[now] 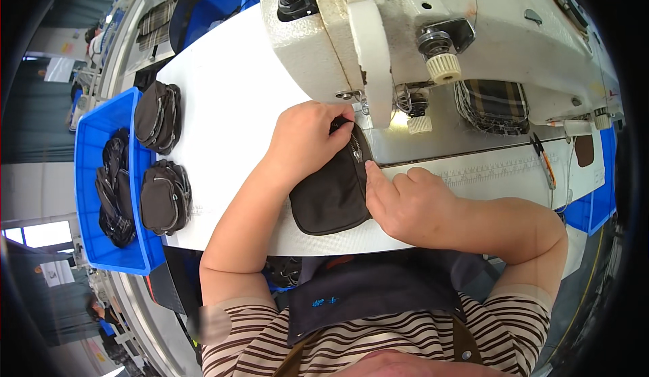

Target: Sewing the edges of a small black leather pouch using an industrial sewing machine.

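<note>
A dark brown fabric pouch (326,198) with a zipper (356,147) lies flat at the needle area of a white sewing machine (304,45). My left hand (304,137) grips its top end beside the zipper, fingers bent and partly hidden under the machine head. Along the pouch's right edge, below the metal zipper pull, my right hand (412,204) holds the fabric with the index fingertip pressed on it and the other fingers curled.
Two stacks of dark pouches (157,116) (162,198) stand left, beside a blue bin (88,174) of dark pieces. Right are plaid fabric pieces (492,103), orange-handled snips (544,160), a printed ruler (487,173) and another blue bin (595,211). A second bin (213,5) sits behind.
</note>
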{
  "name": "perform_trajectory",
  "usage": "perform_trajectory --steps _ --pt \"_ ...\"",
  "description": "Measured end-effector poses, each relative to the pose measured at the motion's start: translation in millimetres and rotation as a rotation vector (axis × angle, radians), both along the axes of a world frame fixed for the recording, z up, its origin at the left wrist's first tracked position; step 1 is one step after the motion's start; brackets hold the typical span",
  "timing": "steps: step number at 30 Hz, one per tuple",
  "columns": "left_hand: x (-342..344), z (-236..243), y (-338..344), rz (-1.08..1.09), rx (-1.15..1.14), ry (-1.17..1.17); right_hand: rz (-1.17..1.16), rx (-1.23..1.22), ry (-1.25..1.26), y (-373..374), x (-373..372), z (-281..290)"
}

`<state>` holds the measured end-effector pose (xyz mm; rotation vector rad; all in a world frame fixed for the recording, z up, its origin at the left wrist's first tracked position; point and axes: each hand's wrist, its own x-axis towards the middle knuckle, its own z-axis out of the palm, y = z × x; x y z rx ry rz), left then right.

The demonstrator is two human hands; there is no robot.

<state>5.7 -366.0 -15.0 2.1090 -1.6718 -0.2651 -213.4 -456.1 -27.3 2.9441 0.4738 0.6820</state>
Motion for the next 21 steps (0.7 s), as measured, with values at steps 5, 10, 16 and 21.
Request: perform_trajectory --steps 5,10,16,21 --pt "-3.8 -0.4 -0.5 0.018 -0.046 -0.011 -0.013 -0.011 0.04 0.9 0.2 -2.3" --pt "-2.7 3.6 -0.1 -0.003 0.004 -0.016 -0.005 -0.014 0.04 0.8 -0.2 -2.0" --pt "-3.0 1.0 -0.6 0.004 -0.034 -0.021 -0.008 -0.01 0.017 0.4 0.1 -4.2" --pt "-2.9 0.6 -1.7 -0.005 -0.048 -0.029 -0.001 -0.022 0.013 -0.4 0.7 -3.5"
